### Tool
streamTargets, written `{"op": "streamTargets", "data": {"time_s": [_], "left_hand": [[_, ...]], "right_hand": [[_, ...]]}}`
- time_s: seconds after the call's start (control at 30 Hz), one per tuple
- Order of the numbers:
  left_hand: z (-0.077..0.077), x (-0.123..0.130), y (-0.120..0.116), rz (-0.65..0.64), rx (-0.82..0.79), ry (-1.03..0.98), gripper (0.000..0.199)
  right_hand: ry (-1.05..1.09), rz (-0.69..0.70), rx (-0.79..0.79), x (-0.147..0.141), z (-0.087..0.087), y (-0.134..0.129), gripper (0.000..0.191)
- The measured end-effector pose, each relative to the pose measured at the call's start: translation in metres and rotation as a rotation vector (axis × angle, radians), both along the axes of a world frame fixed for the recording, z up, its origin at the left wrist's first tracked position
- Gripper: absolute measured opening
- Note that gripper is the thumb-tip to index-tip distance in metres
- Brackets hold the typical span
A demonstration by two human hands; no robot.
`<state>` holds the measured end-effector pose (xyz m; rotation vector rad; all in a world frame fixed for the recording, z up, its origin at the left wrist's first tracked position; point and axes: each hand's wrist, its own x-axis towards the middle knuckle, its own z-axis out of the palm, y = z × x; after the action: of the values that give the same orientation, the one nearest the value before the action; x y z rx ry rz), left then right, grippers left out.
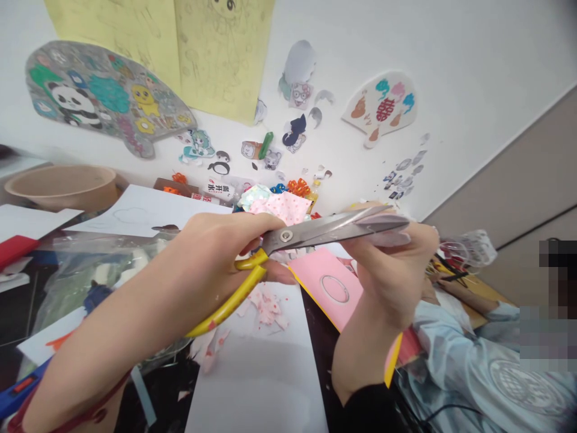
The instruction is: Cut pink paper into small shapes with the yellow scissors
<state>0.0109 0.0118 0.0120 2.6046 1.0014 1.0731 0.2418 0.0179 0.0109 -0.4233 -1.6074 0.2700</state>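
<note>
My left hand (225, 243) is closed around the yellow handles of a pair of scissors (311, 233). Their metal blades reach across to the right and are slightly apart. My right hand (392, 264) pinches a small pale, thin piece (383, 234) at the blade tips; its exact kind is hard to make out. Pink spotted scraps (268, 310) lie below on a white paper sheet (261, 373). Beneath my right wrist is a pink booklet (327, 282) with a yellow edge and a ring drawn or lying on it.
A tan bowl (63, 186) stands back left by a drawn-on white sheet (144, 210). A clear plastic bag (67, 270) lies left, with a blue cutter (27, 385). Stickers and fan-shaped drawings (108, 99) cover the wall. Another person in a light-blue sleeve (451, 349) sits right.
</note>
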Motion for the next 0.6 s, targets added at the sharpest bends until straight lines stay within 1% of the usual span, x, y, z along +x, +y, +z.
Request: {"op": "streamTargets", "data": {"time_s": [0.2,0.37,0.53,0.6], "left_hand": [[-0.0037,0.0003,0.0050,-0.054,0.037,-0.069,0.024],[-0.0065,0.0007,0.0079,-0.058,0.041,-0.072,0.020],[-0.0073,0.0002,0.0068,-0.019,0.038,-0.077,0.024],[-0.0077,0.0001,0.0062,0.001,0.021,-0.072,0.027]], "right_hand": [[0.008,0.005,-0.001,0.0009,-0.0021,0.0025,0.024],[0.028,-0.014,-0.032,0.0015,-0.0029,0.0011,0.019],[0.042,-0.085,-0.082,0.0010,-0.0016,-0.0017,0.005],[0.051,-0.124,-0.074,0.0011,-0.0019,-0.0007,0.009]]}}
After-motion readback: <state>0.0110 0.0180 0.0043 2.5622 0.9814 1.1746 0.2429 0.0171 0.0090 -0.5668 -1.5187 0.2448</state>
